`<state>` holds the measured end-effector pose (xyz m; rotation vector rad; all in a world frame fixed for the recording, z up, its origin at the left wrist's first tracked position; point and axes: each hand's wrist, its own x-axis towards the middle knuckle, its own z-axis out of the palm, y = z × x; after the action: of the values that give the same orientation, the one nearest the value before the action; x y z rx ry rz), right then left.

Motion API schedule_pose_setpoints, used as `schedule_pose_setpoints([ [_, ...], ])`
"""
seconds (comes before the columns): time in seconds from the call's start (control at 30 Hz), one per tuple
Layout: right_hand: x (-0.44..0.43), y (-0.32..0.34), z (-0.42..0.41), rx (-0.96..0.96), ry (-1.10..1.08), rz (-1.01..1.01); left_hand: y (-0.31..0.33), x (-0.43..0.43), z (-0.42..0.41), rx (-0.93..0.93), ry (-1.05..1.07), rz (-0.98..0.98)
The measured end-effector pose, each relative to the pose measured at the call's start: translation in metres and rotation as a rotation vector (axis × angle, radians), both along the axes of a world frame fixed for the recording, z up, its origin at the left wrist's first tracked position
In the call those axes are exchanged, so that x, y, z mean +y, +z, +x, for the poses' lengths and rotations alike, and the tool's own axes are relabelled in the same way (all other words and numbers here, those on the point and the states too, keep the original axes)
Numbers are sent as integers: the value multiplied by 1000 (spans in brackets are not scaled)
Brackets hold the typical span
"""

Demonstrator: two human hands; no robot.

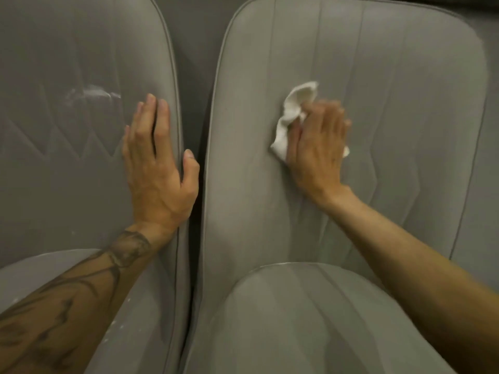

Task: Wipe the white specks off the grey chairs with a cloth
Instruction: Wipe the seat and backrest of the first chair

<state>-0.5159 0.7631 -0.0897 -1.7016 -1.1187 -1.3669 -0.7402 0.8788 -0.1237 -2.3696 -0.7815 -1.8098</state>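
Step in hand: wiping the backrest of the right chair (378, 76) with the cloth (294, 103).
Right hand (318, 147): laid flat over the cloth, fingers extended, pressing it against the upholstery. Motion blur hides whether the thumb hooks a fold.
Cloth position: bunched under the palm. Most of it protrudes beyond the thumb side and fingertips, and a small corner shows past the little-finger side.
Left hand (154, 168): fingers straight, holding nothing, resting flat on the backrest of the left chair (54, 157) beside its inner edge piping.
Residue: a white smear (91, 93) lies just beyond the left fingertips, toward the outer side. Small white specks (121, 323) sit on the left seat below that forearm. No distinct specks are visible around the cloth.
Technique: judged best with even palm pressure and strokes along the stitched channels, so specks do not lodge in the seams.
Cloth handling: refold to a clean face before moving to the left chair.
Risk: a loose bunch may smear residue instead of lifting it.
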Motion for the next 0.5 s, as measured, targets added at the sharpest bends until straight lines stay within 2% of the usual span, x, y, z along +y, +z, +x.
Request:
schedule_pose_setpoints([
  [0.1, 7, -6, -7, 107, -21, 129, -1, 1, 1, 0, 3, 4],
  [0.23, -13, -90, -39, 60, 62, -129, -1, 1, 1, -1, 2, 11],
  [0.33, -23, -75, -22, -46, 56, -224, -1, 1, 1, -1, 5, 7],
  [0.43, -6, -15, 1, 9, -65, -3, -1, 1, 2, 1, 5, 7],
  [0.5, 3, -4, -2, 100, -73, 137, -1, 2, 2, 7, 5, 13],
])
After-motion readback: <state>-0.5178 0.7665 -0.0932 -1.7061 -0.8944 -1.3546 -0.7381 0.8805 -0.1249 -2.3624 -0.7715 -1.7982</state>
